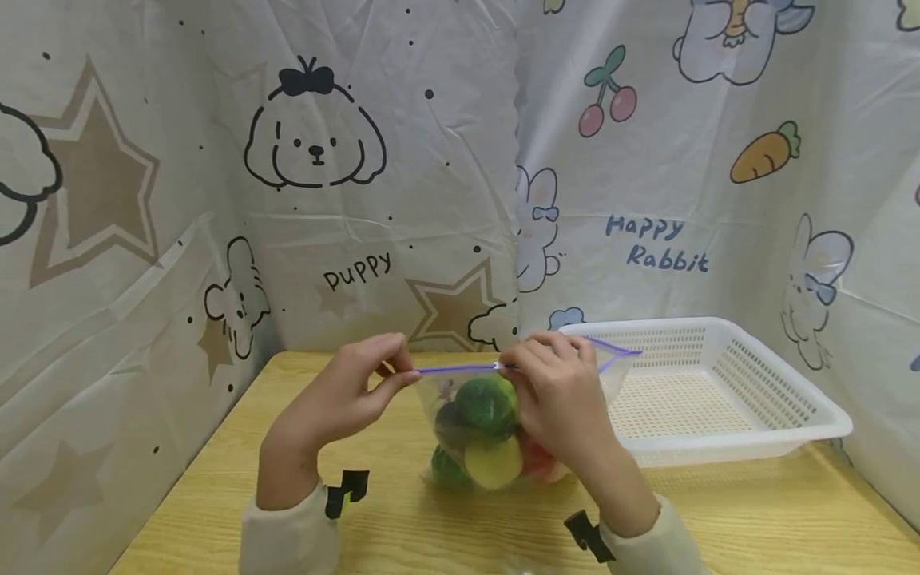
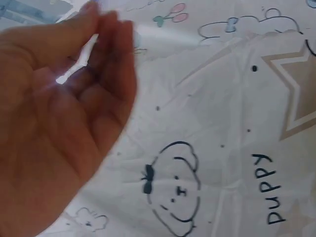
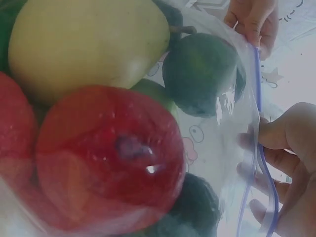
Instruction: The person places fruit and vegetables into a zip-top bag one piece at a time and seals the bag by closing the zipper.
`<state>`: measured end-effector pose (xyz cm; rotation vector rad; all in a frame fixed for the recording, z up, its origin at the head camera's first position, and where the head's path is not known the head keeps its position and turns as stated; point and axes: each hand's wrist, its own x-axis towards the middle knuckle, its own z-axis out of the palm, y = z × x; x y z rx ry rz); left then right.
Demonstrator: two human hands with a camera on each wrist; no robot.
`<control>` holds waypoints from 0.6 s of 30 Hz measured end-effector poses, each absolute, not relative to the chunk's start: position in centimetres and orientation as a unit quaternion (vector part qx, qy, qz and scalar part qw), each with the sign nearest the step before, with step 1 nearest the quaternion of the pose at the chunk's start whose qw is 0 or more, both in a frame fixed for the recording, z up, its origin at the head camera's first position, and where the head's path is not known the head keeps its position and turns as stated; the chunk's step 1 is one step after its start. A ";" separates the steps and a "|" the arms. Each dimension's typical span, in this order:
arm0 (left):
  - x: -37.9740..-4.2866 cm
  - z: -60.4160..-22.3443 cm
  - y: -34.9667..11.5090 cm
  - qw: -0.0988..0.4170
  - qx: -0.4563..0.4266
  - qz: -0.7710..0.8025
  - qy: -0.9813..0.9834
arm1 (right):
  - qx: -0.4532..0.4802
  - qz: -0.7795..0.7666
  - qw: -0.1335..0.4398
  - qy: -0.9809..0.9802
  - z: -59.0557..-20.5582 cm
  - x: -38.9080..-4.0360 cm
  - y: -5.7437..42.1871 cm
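Note:
A clear zip bag (image 1: 430, 393) with a purple zip strip (image 1: 456, 369) stands on the table, full of fruit. My left hand (image 1: 348, 391) pinches the strip's left end between thumb and fingers. At the small white slider (image 1: 497, 366), my right hand (image 1: 564, 395) pinches the strip. To the right of that hand the mouth gapes; left of it the strip runs straight. Through the plastic show a yellow pear (image 3: 89, 49), a shiny red fruit (image 3: 111, 158) and round green fruits (image 3: 202, 74). In the left wrist view the left palm hides the bag.
Behind and right of the bag sits a white perforated plastic basket (image 1: 726, 399). The light wooden table (image 1: 374, 519) is bordered by printed cloth (image 1: 402, 200) at the back and sides. Black clips (image 1: 348, 491) are on both cuffs.

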<state>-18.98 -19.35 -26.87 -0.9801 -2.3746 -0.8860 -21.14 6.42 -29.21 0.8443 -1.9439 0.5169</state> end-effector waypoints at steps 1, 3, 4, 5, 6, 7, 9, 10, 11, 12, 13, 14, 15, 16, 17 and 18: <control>-18.7 -26.8 -19.3 0.213 -0.340 -0.313 -0.861 | 0.342 0.209 0.457 -0.794 -29.2 -21.1 6.4; -18.2 -26.5 -19.0 0.235 -0.312 -0.290 -0.874 | 0.341 0.206 0.445 -0.802 -29.2 -21.1 6.4; -18.1 -26.4 -18.8 0.255 -0.300 -0.275 -0.877 | 0.340 0.205 0.439 -0.806 -29.2 -21.0 6.4; -18.0 -26.3 -18.4 0.273 -0.291 -0.260 -0.879 | 0.339 0.204 0.434 -0.809 -29.2 -21.0 6.3; -18.0 -26.2 -17.9 0.291 -0.287 -0.247 -0.879 | 0.338 0.203 0.430 -0.813 -29.2 -20.9 6.3; -18.0 -26.2 -17.4 0.308 -0.285 -0.233 -0.877 | 0.337 0.202 0.426 -0.815 -29.2 -20.9 6.3; -18.3 -26.2 -16.2 0.335 -0.285 -0.206 -0.874 | 0.339 0.200 0.421 -0.818 -29.2 -20.8 6.1; -18.4 -26.3 -15.5 0.342 -0.289 -0.194 -0.873 | 0.341 0.199 0.419 -0.817 -29.2 -20.8 6.2; -18.6 -26.4 -14.8 0.347 -0.291 -0.183 -0.873 | 0.343 0.198 0.419 -0.817 -29.2 -20.8 6.2; -18.7 -26.6 -14.3 0.352 -0.292 -0.170 -0.873 | 0.347 0.198 0.420 -0.815 -29.2 -20.7 6.1; -18.8 -26.7 -13.8 0.358 -0.291 -0.157 -0.873 | 0.351 0.198 0.421 -0.813 -29.2 -20.7 6.1; -19.0 -26.9 -13.4 0.366 -0.289 -0.147 -0.872 | 0.354 0.199 0.422 -0.811 -29.2 -20.7 6.1; -19.0 -27.0 -13.1 0.373 -0.288 -0.140 -0.871 | 0.357 0.199 0.424 -0.808 -29.2 -20.7 6.1; -19.1 -27.2 -12.9 0.382 -0.287 -0.135 -0.868 | 0.360 0.200 0.426 -0.806 -29.2 -20.6 6.1; -19.1 -27.3 -12.8 0.391 -0.286 -0.133 -0.865 | 0.361 0.200 0.428 -0.804 -29.2 -20.6 6.0; -19.2 -27.4 -12.7 0.399 -0.287 -0.132 -0.861 | 0.362 0.202 0.432 -0.801 -29.2 -20.6 6.0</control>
